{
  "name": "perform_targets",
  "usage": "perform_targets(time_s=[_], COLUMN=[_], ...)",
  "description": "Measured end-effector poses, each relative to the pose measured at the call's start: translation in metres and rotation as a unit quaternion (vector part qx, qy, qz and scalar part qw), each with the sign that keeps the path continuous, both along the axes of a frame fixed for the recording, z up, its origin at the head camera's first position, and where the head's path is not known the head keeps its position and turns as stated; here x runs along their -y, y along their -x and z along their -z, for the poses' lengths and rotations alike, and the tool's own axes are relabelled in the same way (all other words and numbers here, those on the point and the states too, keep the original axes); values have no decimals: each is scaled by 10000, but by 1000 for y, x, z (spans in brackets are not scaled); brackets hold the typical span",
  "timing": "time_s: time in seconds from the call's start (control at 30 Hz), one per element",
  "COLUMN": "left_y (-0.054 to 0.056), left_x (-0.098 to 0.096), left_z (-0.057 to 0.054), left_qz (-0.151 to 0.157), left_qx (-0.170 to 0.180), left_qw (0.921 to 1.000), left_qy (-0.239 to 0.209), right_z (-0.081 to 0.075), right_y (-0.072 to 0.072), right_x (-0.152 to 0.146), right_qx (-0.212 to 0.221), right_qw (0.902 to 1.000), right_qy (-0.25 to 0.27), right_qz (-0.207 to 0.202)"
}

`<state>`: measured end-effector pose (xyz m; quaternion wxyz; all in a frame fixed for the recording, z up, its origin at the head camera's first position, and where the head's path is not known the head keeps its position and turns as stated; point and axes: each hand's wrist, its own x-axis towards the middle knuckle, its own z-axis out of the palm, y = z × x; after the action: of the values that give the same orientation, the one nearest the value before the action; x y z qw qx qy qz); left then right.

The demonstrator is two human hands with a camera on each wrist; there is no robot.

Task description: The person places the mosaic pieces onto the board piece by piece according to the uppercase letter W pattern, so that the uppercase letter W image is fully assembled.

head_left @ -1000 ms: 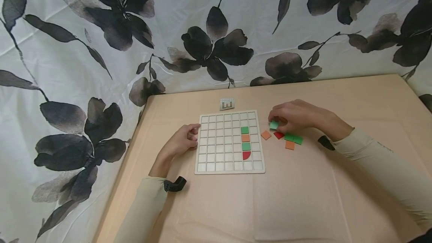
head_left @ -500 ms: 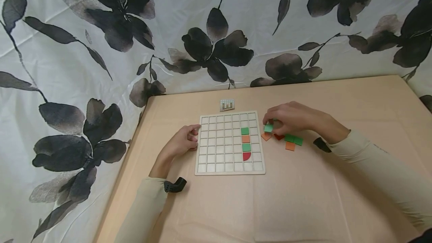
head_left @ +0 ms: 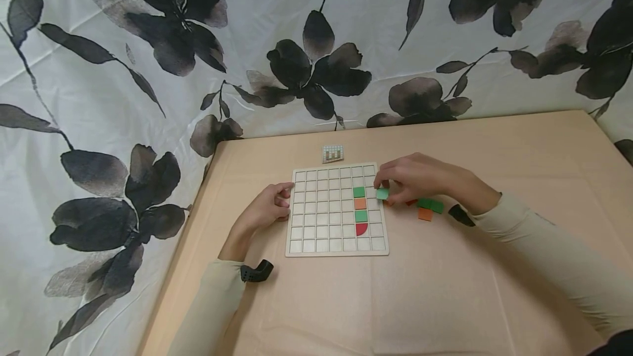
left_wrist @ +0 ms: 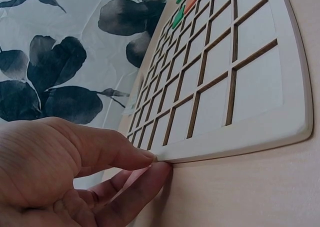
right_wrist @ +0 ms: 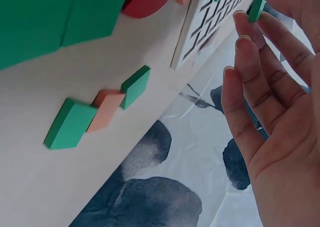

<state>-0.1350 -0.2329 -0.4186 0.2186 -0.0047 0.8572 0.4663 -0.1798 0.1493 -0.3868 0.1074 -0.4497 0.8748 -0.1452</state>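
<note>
In the head view, right of centre, the right hand point(head_left: 417, 176) mostly covers a red tile point(head_left: 411, 202) and an orange tile point(head_left: 388, 203); the markings on the small card point(head_left: 333, 153), upper centre, are too small to read. The left wrist view's top edge crops the board point(left_wrist: 252, 87). Upper left in the right wrist view, green tiles point(right_wrist: 35, 22) run out of frame.

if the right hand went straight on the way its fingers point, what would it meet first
Probably the grid board: the right hand, pinching a green tile, points toward its nearest edge. Height is unclear; if it clears that edge, perhaps the topmost green square on the board.
</note>
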Motion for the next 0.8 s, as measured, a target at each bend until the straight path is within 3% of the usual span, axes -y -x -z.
perform_targets(time_s=[0.8], left_y=[0], left_x=[-1], left_z=[-1], left_qz=[41], left_qx=[-73], left_qw=[10000], left_qy=[10], right_z=[6], right_y=[-8], right_x=[31], right_qx=[158], right_qw=[9991], right_qy=[62], right_qz=[-398])
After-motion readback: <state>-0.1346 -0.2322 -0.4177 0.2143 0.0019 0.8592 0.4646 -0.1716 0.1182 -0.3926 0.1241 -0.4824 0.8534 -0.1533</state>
